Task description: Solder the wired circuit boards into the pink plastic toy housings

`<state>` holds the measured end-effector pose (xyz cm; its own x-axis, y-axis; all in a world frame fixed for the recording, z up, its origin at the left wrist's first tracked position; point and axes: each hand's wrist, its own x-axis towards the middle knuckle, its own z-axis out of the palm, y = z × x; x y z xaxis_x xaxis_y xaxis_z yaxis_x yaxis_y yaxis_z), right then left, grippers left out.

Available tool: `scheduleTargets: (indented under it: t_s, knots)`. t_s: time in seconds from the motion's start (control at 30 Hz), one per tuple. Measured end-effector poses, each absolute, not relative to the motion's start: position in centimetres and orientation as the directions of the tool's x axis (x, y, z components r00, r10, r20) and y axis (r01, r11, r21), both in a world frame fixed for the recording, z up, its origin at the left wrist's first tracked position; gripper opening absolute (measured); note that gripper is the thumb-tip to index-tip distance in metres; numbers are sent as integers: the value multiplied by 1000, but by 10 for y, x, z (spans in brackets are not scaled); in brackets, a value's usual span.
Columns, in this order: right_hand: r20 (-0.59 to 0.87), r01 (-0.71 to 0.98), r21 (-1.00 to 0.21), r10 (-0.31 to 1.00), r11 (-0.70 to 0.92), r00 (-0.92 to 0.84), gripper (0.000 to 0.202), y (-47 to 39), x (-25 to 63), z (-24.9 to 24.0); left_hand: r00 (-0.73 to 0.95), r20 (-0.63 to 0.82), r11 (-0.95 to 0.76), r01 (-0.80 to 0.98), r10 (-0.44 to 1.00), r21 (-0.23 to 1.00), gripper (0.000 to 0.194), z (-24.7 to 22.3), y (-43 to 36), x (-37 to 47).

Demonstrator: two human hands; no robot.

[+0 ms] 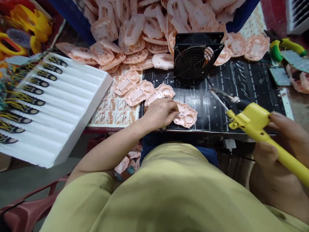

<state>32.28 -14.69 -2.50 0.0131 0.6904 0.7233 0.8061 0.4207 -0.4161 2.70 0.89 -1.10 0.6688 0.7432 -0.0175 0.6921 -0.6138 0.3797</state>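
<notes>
Presently, the right hand (271, 177) has its grip wrapped around a yellow soldering gun (253, 117), held to the right of the black fan (193, 61) and nearer the body. The left hand (160, 112) lies over a pink shell (188, 117) on the tabletop (253, 85), on the body side of the fan; its fingertips are hidden, so I cannot tell whether that grip pinches anything. A careless swing of the gun could burn those fingers or melt the plastic, if its tip is hot, and a loose hold might let the shell slide off the near edge. The gun's long axis runs slantwise, its metal tip aimed at the fan's base; the shell's runs sideways, its round grille end pointing right, below the fan.
</notes>
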Motion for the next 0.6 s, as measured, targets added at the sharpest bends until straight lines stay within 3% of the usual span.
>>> scheduleTargets:
  t_s: [0.1, 0.3, 0.47, 0.6]
  knots:
    - [707, 836, -408, 706, 368, 34, 51, -149, 317, -32, 708, -12, -656, 661, 706, 364, 16, -10, 10, 29]
    - [710, 675, -415, 681, 610, -178, 61, -149, 305, -51, 730, -53, -678, 657, 682, 328, 19, -12, 15, 35]
    - [628, 636, -531, 764, 560, -148, 43, -153, 294, -52, 738, -44, -692, 650, 674, 313, 20, -13, 19, 39]
    - [657, 643, -453, 719, 617, -227, 33, -147, 292, -44, 729, -79, -680, 667, 680, 304, 21, -10, 19, 41]
